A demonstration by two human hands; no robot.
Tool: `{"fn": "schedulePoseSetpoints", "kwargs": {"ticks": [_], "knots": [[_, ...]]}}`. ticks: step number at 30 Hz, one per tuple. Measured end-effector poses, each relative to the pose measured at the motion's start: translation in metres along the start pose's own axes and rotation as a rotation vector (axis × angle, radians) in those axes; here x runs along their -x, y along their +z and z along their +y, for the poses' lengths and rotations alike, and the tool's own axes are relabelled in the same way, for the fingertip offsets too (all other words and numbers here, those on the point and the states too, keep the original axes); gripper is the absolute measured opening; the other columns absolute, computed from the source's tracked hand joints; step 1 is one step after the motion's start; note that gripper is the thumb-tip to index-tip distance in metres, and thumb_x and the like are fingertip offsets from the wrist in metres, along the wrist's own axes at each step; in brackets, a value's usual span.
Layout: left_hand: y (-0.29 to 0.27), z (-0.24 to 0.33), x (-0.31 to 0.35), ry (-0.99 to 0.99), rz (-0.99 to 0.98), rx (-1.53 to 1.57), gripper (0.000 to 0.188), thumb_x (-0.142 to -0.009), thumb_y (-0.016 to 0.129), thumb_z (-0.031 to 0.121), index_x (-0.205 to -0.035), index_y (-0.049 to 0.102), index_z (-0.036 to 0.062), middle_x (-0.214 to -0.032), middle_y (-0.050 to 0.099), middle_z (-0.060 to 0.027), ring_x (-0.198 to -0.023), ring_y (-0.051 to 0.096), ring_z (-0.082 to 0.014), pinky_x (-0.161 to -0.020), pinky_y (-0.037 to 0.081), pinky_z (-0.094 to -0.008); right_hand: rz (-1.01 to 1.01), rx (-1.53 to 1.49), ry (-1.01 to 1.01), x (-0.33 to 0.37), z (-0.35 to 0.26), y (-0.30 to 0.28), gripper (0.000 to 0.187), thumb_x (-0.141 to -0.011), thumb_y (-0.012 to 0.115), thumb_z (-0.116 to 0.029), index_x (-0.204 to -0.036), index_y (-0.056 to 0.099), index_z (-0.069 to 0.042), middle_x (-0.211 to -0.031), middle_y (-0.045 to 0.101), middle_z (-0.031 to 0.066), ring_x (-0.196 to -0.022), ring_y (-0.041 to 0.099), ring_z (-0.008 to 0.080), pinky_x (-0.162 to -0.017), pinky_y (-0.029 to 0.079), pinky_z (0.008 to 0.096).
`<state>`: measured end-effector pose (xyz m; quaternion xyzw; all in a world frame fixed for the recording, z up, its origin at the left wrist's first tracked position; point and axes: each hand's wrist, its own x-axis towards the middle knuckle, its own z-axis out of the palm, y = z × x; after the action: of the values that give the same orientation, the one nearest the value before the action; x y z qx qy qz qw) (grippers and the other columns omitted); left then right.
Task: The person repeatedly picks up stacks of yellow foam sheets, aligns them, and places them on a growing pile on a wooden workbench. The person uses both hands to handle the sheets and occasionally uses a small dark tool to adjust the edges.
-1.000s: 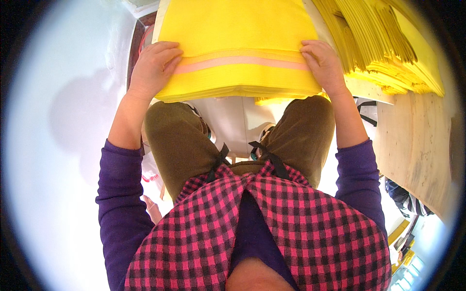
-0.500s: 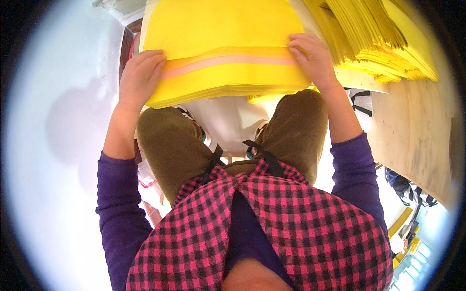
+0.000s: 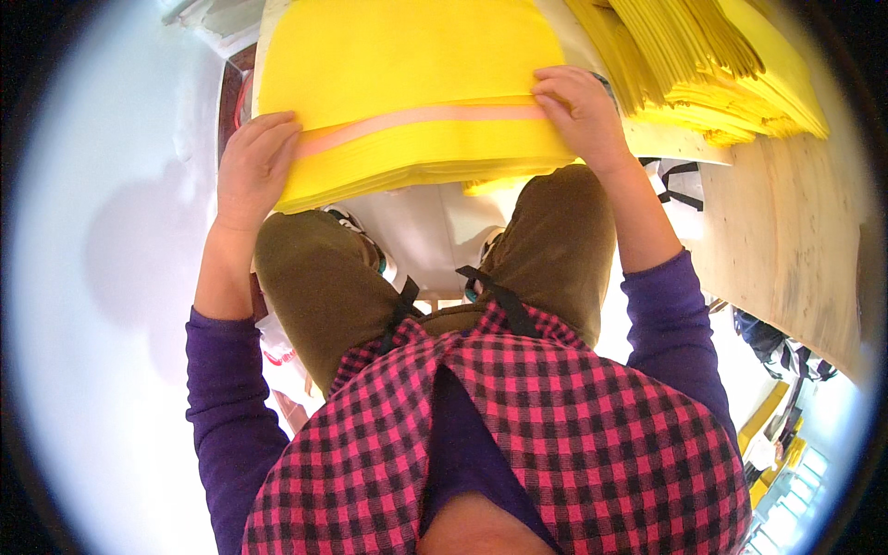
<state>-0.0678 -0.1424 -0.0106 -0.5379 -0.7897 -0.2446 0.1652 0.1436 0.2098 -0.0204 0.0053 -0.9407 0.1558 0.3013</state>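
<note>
A stack of yellow felt-like fabric sheets (image 3: 416,42) lies in front of me, its near edge just above my knees. Across the near part runs a pale pink strip (image 3: 416,117), with a narrow yellow fold along its far side. My left hand (image 3: 254,171) pinches the left end of this folded yellow edge between thumb and fingers. At the opposite end, my right hand (image 3: 585,116) grips the same edge, thumb underneath near the strip's end. Between the hands the edge bows slightly upward. Exactly how many layers the fingertips hold is hidden.
More yellow sheets (image 3: 694,55) are piled at the far right, some folded and standing in a bundle. A light wooden board (image 3: 777,240) spans the right side. A white wall (image 3: 111,305) is close on my left. Bags (image 3: 772,347) sit low at the right.
Both hands keep their hold on the fabric edge. My left hand appears slightly lower and the whole view has shifted a little; the strip now slants and bows more at the left.
</note>
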Motion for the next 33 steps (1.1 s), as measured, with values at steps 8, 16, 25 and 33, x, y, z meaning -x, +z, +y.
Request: {"fn": "schedulePoseSetpoints", "kwargs": {"ticks": [8,16,25,33], "knots": [[0.003,0.0,0.003,-0.037,-0.041,-0.015,0.014,-0.084,0.063,0.008,-0.096,0.068,0.0021,-0.106,0.066,-0.0121,-0.1,0.06,-0.031,-0.089,0.046,-0.0382,0.023,-0.052,0.041,0.01,0.002,-0.007,0.013,-0.08,0.066,-0.011,-0.091,0.065,-0.003,-0.103,0.067,0.013,-0.1,0.061,0.0315,-0.089,0.047,0.0391],[0.005,0.0,0.005,-0.054,-0.046,0.015,0.015,-0.084,0.062,0.008,-0.097,0.067,0.0019,-0.107,0.066,-0.0116,-0.101,0.06,-0.0304,-0.09,0.046,-0.0379,0.187,-0.431,0.544,0.034,0.002,-0.01,0.016,-0.083,0.067,-0.01,-0.097,0.066,-0.004,-0.105,0.067,0.0105,-0.102,0.062,0.0263,-0.092,0.047,0.0331],[0.005,-0.002,0.005,-0.036,-0.012,0.071,0.014,-0.084,0.063,0.006,-0.096,0.067,0.0022,-0.106,0.066,-0.0118,-0.099,0.061,-0.0302,-0.088,0.047,-0.0371,0.111,-0.085,0.202,0.029,-0.004,-0.011,0.021,-0.077,0.071,-0.011,-0.098,0.067,-0.007,-0.111,0.063,0.0115,-0.108,0.056,0.0307,-0.094,0.045,0.0378],[0.002,0.001,0.007,-0.038,0.021,0.099,0.014,-0.084,0.062,0.005,-0.096,0.066,0.0024,-0.105,0.066,-0.0116,-0.098,0.061,-0.0301,-0.087,0.048,-0.0363,0.067,-0.032,0.082,0.015,-0.017,-0.007,0.025,-0.074,0.069,-0.009,-0.098,0.066,-0.008,-0.112,0.062,0.0116,-0.108,0.055,0.0326,-0.096,0.043,0.0409]]}}
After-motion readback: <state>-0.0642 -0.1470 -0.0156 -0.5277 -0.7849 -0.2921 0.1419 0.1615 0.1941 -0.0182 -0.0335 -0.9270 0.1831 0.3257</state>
